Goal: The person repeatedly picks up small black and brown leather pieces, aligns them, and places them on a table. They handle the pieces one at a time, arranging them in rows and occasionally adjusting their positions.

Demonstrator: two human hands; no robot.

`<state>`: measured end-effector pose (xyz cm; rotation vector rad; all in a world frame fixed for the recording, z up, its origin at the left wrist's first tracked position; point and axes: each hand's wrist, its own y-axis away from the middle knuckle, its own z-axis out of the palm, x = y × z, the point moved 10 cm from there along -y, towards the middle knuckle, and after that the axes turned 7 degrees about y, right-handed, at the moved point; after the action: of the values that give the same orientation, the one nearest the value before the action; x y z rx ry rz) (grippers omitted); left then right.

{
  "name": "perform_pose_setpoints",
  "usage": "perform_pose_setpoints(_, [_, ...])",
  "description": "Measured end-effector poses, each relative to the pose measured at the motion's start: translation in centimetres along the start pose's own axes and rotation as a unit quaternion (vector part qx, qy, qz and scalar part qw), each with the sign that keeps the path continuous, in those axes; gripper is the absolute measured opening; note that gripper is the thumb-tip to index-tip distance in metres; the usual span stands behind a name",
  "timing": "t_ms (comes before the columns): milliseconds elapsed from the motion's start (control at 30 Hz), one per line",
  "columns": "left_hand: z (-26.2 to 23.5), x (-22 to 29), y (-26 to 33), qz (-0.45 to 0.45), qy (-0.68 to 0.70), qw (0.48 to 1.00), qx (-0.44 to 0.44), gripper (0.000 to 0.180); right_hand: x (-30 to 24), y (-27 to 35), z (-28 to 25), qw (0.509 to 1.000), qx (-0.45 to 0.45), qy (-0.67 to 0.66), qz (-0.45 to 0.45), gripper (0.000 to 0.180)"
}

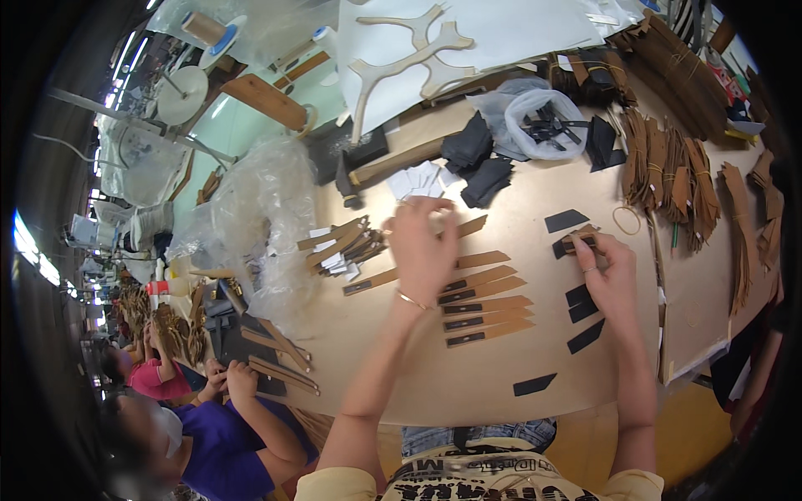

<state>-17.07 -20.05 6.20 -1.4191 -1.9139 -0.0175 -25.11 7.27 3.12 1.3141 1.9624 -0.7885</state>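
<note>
Straps of brown leather-like material (501,302) lie as a slightly fanned row on the tabletop (468,388), their dark ends toward the left and their slanted tips toward the right; this row is the landmark for every place below.

The left hand (426,242) is just beyond the row's left end, its fingers bent and its thumb drawn near them; it is blurred, so I cannot tell whether its grip has hold of anything. To the right of the row, the right hand (610,271) has its grip closed in a pinch, thumb against fingers, on a small brown-and-black piece (575,243).

One single strap (368,282) lies left of the row, partly behind the left hand. Farther left are a pile of brown strips (338,245) mixed with white slips and, past it, crumpled clear plastic (284,225). Right of the row lie dark slanted tabs (585,336), with one more tab (535,385) nearer the person's body.

Beyond the row are white cards (413,181), a hammer (397,161), stacked black pieces (484,182) and a whitish plastic bag (520,108) with black pieces in it. Beyond it to the right are a rubber band (626,220) and tied bundles of brown strips (672,179). Well to its left sits a co-worker in a purple top (242,442).
</note>
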Motion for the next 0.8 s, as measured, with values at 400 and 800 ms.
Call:
perform_pose_setpoints(400, [-0.8, -7.9, -5.0, 0.025, -0.028, 0.994, -0.100, 0.019, -0.5, -0.2, 0.0, 0.998, -0.034, 0.045, -0.031, 0.013])
perform_pose_setpoints(800, [2.2, 10.4, 3.5, 0.343, 0.011, 0.931, -0.126, 0.030, -0.2, -0.2, 0.2, 0.997, -0.039, 0.067, -0.011, 0.015])
